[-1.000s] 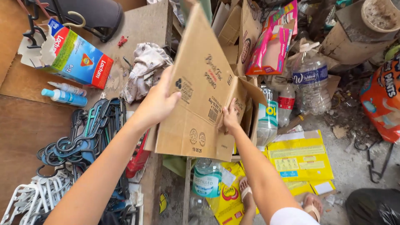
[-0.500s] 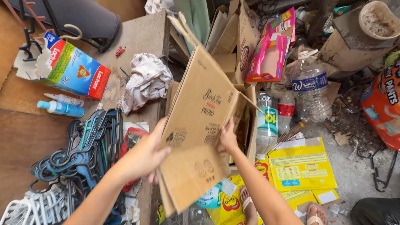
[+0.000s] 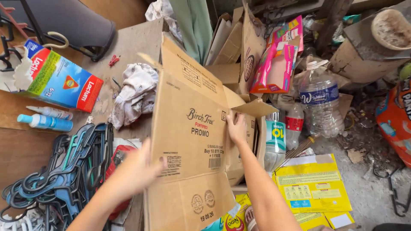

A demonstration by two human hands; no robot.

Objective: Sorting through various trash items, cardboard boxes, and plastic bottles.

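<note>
Head view, centre frame: I'm looking down at both hands on a flattened brown cardboard box (image 3: 192, 141), held up w/ its printed face toward the camera, running from upper centre to the bottom edge. Left hand (image 3: 137, 171), lower left of centre, grips the box's left edge, fingers wrapped round it and partly blurred. Right hand (image 3: 236, 128), just right of centre, presses on the box's right edge, fingers together, thumb side hidden behind a loose flap; can't tell how far they curl.

Left of frame: a pile of blue and black plastic hangers (image 3: 64, 167) on a wooden surface (image 3: 25, 141), near the left hand. Above them a small blue-capped bottle (image 3: 45, 122) lying flat, and a torn-open carton in blue, green and red (image 3: 60, 79) at upper left. A crumpled whitish cloth (image 3: 135, 94) sits just left of the box's upper edge.

Right of frame: a big clear water bottle (image 3: 320, 102) stands upright at centre right, a smaller red-labelled bottle (image 3: 293, 124) beside it, a green-labelled bottle (image 3: 274, 141) just right of the box. Pink carton (image 3: 278, 60) leans at upper centre-right among more cardboard. Flattened yellow packaging (image 3: 312, 184) lies on the concrete floor (image 3: 368, 192), lower right. Orange plastic bag (image 3: 394, 119) at the far right edge.
</note>
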